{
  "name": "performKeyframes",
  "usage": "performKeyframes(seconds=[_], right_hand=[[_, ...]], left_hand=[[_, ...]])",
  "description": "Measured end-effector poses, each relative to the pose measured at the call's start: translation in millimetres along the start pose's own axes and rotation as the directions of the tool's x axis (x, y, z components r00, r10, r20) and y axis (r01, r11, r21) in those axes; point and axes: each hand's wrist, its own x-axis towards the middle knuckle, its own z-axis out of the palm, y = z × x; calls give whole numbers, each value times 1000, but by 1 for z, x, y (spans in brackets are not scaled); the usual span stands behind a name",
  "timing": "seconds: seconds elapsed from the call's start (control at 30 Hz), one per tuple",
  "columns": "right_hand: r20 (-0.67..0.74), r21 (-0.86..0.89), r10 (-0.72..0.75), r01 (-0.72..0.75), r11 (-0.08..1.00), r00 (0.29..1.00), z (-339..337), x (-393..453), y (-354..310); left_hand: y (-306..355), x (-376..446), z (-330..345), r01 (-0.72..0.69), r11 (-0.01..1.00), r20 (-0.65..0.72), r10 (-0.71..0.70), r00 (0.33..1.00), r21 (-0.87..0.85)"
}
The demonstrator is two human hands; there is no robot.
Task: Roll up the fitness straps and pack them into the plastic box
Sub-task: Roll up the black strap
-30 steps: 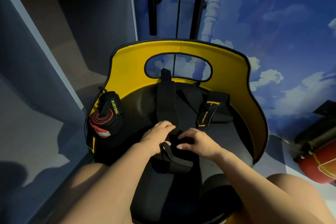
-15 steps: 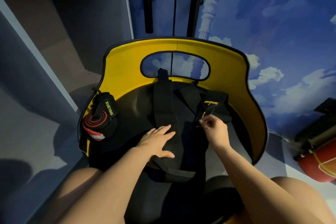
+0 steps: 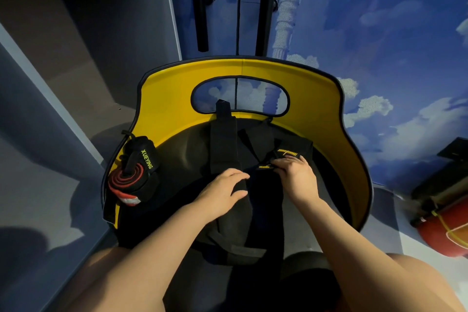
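A long black strap [image 3: 222, 144] lies flat down the middle of the black seat of a yellow chair [image 3: 172, 94]. My left hand [image 3: 224, 189] rests flat on it, fingers spread. To its right lies a second black strap with a yellow label [image 3: 291, 151]. My right hand [image 3: 295, 172] pinches the near end of that labelled strap. A rolled red-and-black strap marked XUEYING [image 3: 134, 172] sits at the seat's left edge. No plastic box is in view.
The chair's yellow backrest curves around the far and right sides of the seat. A grey shelf unit [image 3: 63, 45] stands to the left. A red cylinder [image 3: 448, 230] lies on the floor at the right. My bare legs frame the bottom of the view.
Both hands left the strap's near end. The left hand moved forward and flattened on the long strap. The right hand reached far right and took hold of the labelled strap.
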Motion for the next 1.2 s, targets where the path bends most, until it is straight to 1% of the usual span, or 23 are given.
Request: performKeyframes(seconds=[0.07,0.13,0.2,0.23,0.3,0.4,0.47,0.57,0.63,0.67,0.73,0.8,0.87,0.9,0.97,1.03,1.07,1.13,1.2], right_hand=[[-71,108,-5,13,994,997,-8,0,-10],[-116,163,-18,37,986,993,-17,-1,-19],[-151,263,-17,57,963,988,-27,-4,-29],[-146,327,-9,57,943,989,-32,-5,-33],[-85,429,9,29,903,996,-37,-7,-40],[-6,531,81,-65,845,997,-33,-7,-44],[10,590,140,-119,799,990,-30,-8,-45],[25,682,261,-208,701,965,-24,-3,-40],[29,772,359,-249,584,933,-22,4,-34],[27,814,388,-246,527,921,-24,7,-33],[28,871,425,-231,433,905,-29,12,-33],[42,905,405,-206,372,913,-37,15,-32],[64,927,372,-193,323,926,-45,17,-37],[73,934,359,-190,301,930,-47,19,-39],[88,943,339,-188,275,937,-51,22,-43],[103,943,307,-191,273,946,-53,27,-44],[119,937,286,-203,286,951,-54,29,-44],[137,901,244,-223,371,960,-53,31,-43],[160,851,221,-248,463,962,-46,34,-43]], left_hand=[[0,6,-1,39,993,-49,-45,998,-109],[2,12,0,74,963,-90,-101,991,-259],[5,18,1,102,923,-81,-142,987,-370],[8,20,2,115,913,-62,-151,987,-392],[13,25,5,134,889,-43,-169,985,-439],[21,32,8,160,825,-53,-223,973,-542],[25,37,11,176,829,-61,-244,968,-530],[26,35,14,199,822,-12,-243,970,-533],[24,28,19,232,845,82,-220,972,-481],[22,23,22,253,848,124,-221,967,-466],[20,18,27,290,801,159,-243,957,-523],[24,17,27,299,725,143,-270,952,-621],[25,21,22,275,653,100,-293,951,-706],[25,23,20,234,663,53,-282,958,-712],[24,26,15,170,742,-34,-251,967,-649],[21,29,12,158,757,-61,-252,966,-633],[23,30,9,150,735,-81,-269,960,-662],[25,33,3,130,667,-128,-324,937,-734],[27,38,-5,89,552,-133,-349,927,-829]])
